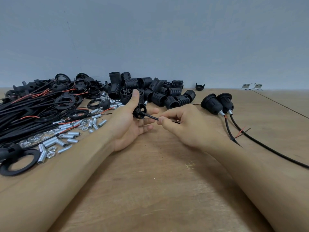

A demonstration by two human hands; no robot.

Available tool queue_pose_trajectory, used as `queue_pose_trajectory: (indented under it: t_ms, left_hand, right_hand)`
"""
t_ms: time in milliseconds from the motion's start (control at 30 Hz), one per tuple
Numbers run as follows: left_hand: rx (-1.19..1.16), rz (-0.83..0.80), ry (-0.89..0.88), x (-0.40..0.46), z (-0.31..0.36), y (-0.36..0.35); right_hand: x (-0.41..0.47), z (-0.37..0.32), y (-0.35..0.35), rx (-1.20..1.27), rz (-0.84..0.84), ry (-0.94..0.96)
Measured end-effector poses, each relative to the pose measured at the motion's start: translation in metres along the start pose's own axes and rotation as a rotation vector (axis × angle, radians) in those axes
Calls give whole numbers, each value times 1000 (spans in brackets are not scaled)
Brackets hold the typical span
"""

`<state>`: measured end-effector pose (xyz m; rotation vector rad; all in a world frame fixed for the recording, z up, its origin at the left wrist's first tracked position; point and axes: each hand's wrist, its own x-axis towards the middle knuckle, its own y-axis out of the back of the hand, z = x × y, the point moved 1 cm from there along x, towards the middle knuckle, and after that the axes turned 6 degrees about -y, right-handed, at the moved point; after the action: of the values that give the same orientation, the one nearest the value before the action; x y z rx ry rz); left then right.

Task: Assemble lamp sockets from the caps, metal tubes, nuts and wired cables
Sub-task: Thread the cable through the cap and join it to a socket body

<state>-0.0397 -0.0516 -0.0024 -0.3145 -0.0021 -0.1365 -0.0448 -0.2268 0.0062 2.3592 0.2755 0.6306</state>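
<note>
We have the black socket cap [139,112] in our left hand [128,124], palm up, thumb raised, fingers loosely cupped under it; how tightly they grip we can't tell. Our right hand [182,124] pinches the black cable [151,117] between thumb and forefinger, close beside the cap, the other fingers curled in. The cable already meets the cap's narrow end; whether a metal tube sits in that hole is hidden. Our read: we're feeding or pulling the cable through the cap. To do it well, we keep the pinch close to the cap so the cable doesn't buckle, hold the cap's hole in line with the cable, and move it in short strokes, re-pinching each time. Watch the stripped red and black leads so they don't snag on the cap's inner ribs. Steady the cap with the left thumb if it starts to rotate. Two finished sockets [217,102] lie to our right with cables trailing toward us. Threaded socket bodies [160,94] are heaped behind the hands; metal tubes [66,136] and nuts [50,154] are scattered to the left beside the cable bundle [25,114].
</note>
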Motion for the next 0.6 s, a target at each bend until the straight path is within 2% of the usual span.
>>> queue_pose_trajectory:
  t_ms: [267,400,600]
  left_hand:
    - [58,10,-92,-1,-2,-2]
    - [49,-51,-101,-3,-2,-3]
    - [60,-109,-155,-3,-1,-3]
  right_hand:
    - [0,-4,5,111,-63,-243]
    - [0,-6,6,169,-87,-317]
    - [1,-7,9,478,-116,-474]
